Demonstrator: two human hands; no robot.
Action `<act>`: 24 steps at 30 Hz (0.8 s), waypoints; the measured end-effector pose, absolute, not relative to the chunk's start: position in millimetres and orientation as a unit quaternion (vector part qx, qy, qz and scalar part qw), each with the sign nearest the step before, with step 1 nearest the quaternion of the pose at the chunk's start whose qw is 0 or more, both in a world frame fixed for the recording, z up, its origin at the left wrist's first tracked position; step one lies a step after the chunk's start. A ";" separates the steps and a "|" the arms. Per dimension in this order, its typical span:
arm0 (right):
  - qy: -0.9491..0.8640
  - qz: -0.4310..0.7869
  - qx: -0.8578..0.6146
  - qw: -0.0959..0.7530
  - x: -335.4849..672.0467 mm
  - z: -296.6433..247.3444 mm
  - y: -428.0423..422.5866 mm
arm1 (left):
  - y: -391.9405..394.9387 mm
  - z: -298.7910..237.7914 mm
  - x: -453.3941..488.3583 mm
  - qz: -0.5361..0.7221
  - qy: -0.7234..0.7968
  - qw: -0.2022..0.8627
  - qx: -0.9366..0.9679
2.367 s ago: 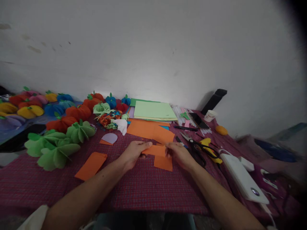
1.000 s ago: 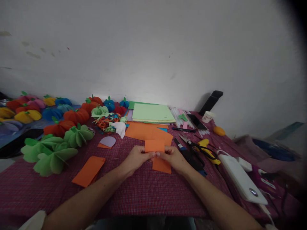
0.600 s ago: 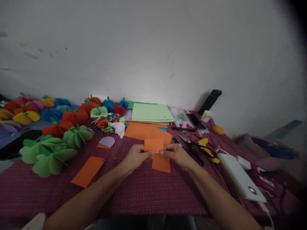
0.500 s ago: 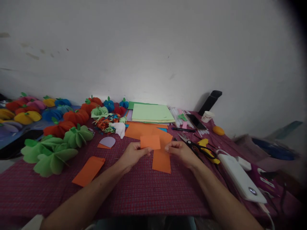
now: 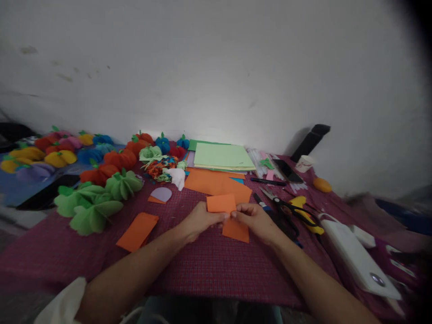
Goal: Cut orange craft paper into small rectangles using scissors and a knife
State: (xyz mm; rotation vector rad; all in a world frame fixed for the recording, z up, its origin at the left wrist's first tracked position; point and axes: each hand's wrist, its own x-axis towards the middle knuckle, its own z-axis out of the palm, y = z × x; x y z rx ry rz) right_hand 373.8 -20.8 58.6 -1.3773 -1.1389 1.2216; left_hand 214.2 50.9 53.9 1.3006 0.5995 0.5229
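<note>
Paper (image 5: pixel 221 203) of a bright, even orange is held up between both hands, just above the tablecloth (image 5: pixel 216 274); it is a small rectangle with straight edges and crisp upper corners, its face smooth and flat, a shade lighter than the orange pieces around it. The left hand (image 5: pixel 197 221) grips it at the lower left, thumb laid along the bottom edge in front and the other fingers tucked behind, mostly hidden. The right hand (image 5: pixel 258 221) has its thumb and bent forefinger brought together at the lower right corner, pinching it, the remaining fingers curled in toward the palm. Below, and partly covered by the held rectangle and the fingers, a loose orange piece (image 5: pixel 235 231) lies on the red-purple checked cloth; behind it spread larger orange sheets (image 5: pixel 216 183), and a folded orange piece (image 5: pixel 137 232) rests to the left, near the forearm. As for containers, a white paper cup (image 5: pixel 304 164) with a printed mark stands at the back right, beside a dark phone (image 5: pixel 288 171), its mouth turned so that what it may hold cannot be told. At the far right, beyond the white power bank (image 5: pixel 359 258), a pinkish tub (image 5: pixel 383 236) has something blue in it, too blurred to make out.
</note>
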 end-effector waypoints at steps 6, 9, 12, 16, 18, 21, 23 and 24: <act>-0.497 0.445 -0.590 0.454 380.4 58.4 -20.3 | 54.6 52.6 213.7 0.246 0.266 0.735 0.573; -0.488 0.443 -0.600 0.454 388.0 59.0 -20.0 | 57.4 53.9 212.6 0.251 0.270 0.734 0.571; -0.486 0.441 -0.607 0.449 395.2 61.2 -20.3 | 60.4 56.8 210.3 0.255 0.270 0.731 0.573; -0.488 0.409 -0.610 0.472 403.5 65.2 -20.4 | 65.1 61.2 206.1 0.270 0.309 0.702 0.582; -0.484 0.404 -0.608 0.484 404.9 65.9 -20.3 | 65.7 63.1 204.5 0.271 0.313 0.698 0.584; -0.484 0.420 -0.603 0.474 401.4 63.3 -20.5 | 62.5 63.6 204.3 0.239 0.269 0.728 0.584; -0.493 0.437 -0.597 0.459 396.4 59.9 -20.6 | 59.5 61.2 205.6 0.212 0.247 0.738 0.591; -0.496 0.444 -0.593 0.453 393.8 58.4 -20.6 | 58.4 59.3 206.5 0.206 0.244 0.737 0.595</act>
